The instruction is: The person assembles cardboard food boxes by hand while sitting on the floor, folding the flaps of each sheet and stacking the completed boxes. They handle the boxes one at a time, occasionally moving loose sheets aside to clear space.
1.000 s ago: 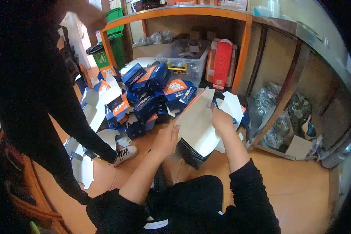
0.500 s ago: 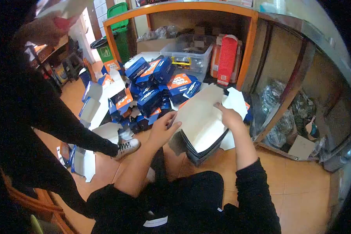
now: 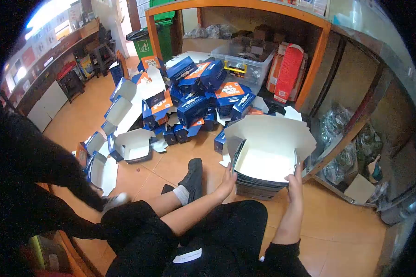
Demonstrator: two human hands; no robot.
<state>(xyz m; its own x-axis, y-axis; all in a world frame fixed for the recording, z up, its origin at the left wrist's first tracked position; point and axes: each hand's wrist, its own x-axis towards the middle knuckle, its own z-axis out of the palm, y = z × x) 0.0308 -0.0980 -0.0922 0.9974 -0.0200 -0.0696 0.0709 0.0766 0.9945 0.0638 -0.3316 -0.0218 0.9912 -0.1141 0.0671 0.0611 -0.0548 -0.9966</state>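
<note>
A stack of open cardboard boxes (image 3: 268,159), nested one inside another with pale insides and dark outer edges, sits upright in front of my knees. Its raised lid flap (image 3: 270,130) leans away from me. My left hand (image 3: 226,183) presses along the stack's left side, fingers against the outer wall. At the right corner my right hand (image 3: 294,183) grips the rim, thumb on the inner side and fingers outside. The underside of the stack is partly hidden.
A heap of blue and orange folded boxes (image 3: 189,108) covers the floor ahead. More open boxes (image 3: 136,145) lie to the left, near another person's leg (image 3: 46,152). Beyond are a clear plastic tub (image 3: 259,69) and an orange-framed shelf (image 3: 235,4). Bagged goods (image 3: 335,124) fill the right-hand rack.
The stack of boxes has come upright and squared up, its lid flap now facing me. Both hands have moved to its sides. The other person's foot has moved back to the left.
</note>
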